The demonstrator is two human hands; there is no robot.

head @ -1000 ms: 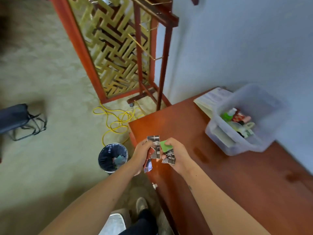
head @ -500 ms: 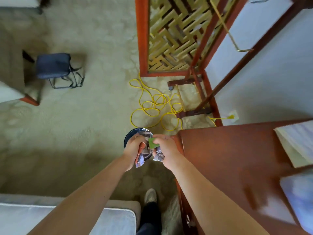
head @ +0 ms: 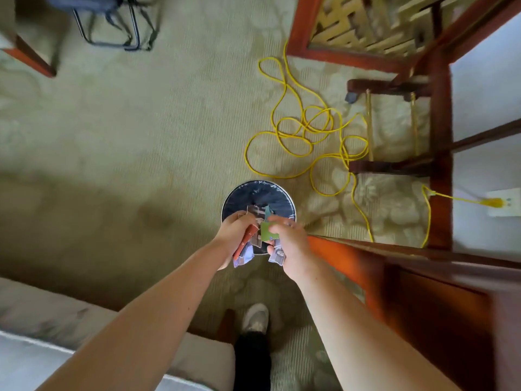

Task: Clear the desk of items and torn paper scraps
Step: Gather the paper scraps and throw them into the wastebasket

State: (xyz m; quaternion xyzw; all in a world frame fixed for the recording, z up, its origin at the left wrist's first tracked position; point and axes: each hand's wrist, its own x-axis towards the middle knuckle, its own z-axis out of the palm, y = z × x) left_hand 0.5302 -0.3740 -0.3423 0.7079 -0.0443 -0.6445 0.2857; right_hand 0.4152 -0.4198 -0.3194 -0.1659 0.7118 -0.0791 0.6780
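- A round waste bin [head: 271, 193] with a dark liner is seen on the patterned carpet [head: 141, 122], just beside the corner of the red-brown desk [head: 423, 280].
- A loose yellow cable [head: 296, 131] is coiled on the floor beyond the bin and is led to a plug in a wall socket [head: 504, 201] at the right.
- A carved wooden screen [head: 352, 55] is stood at the upper right, a dark folding stool [head: 112, 21] at the upper left, and a pale cushion [head: 42, 334] at the lower left; a shoe [head: 255, 317] is seen below the arms.
- The near half of the bin's opening is covered by the hands and the paper.
- The torn paper scraps [head: 244, 249] are held over the bin: several are clutched in the curled fingers of the left hand [head: 235, 235], and a green piece [head: 267, 235] with a grey one below it is pinched by the right hand [head: 289, 245]. The hands are kept close together, almost touching.
- A second earlier the hands were held over the desk corner, with the bin off to the left and a clear box on the desk in view; half a second ago only the bin's rim was reached. The scraps have since been carried over the opening, and the box is no longer seen.
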